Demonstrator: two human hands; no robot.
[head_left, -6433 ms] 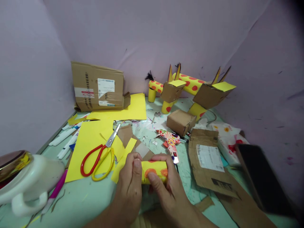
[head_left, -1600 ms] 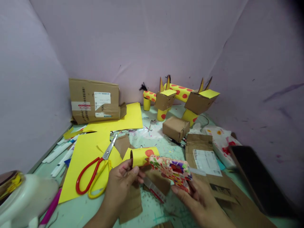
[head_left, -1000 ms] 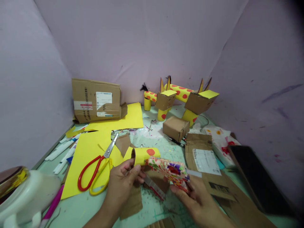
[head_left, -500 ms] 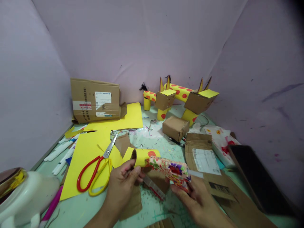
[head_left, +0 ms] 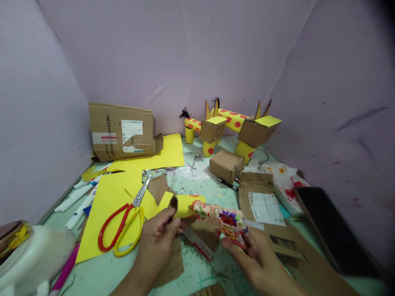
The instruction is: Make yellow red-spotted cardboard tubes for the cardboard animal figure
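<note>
Between its fingers and thumb my left hand [head_left: 162, 234] grips the near left end of a yellow paper-covered tube [head_left: 185, 205] with orange-red spots. My right hand [head_left: 251, 255] is closed round the handle of a flower-patterned hot glue gun [head_left: 220, 218], a clear glue stick [head_left: 254, 225] poking from its back. The gun's nozzle points left and meets the tube's side; whether glue is coming out I cannot tell. Left of my left hand lie scissors [head_left: 131, 218] with one red and one yellow handle, on a yellow paper sheet [head_left: 103, 205].
Two spotted cardboard-headed animals [head_left: 212, 131] stand at the back, behind a small cardboard box [head_left: 226, 166]. A large carton [head_left: 121, 131] leans at the back left. Cardboard [head_left: 262, 197] and a phone [head_left: 333, 234] lie right; a white pot [head_left: 40, 255] and markers [head_left: 80, 205] are left.
The tube has turned slightly in my left hand, so its large spot now shows less and nearer the top edge. The view has shifted a little; the glue gun stays against the tube.
</note>
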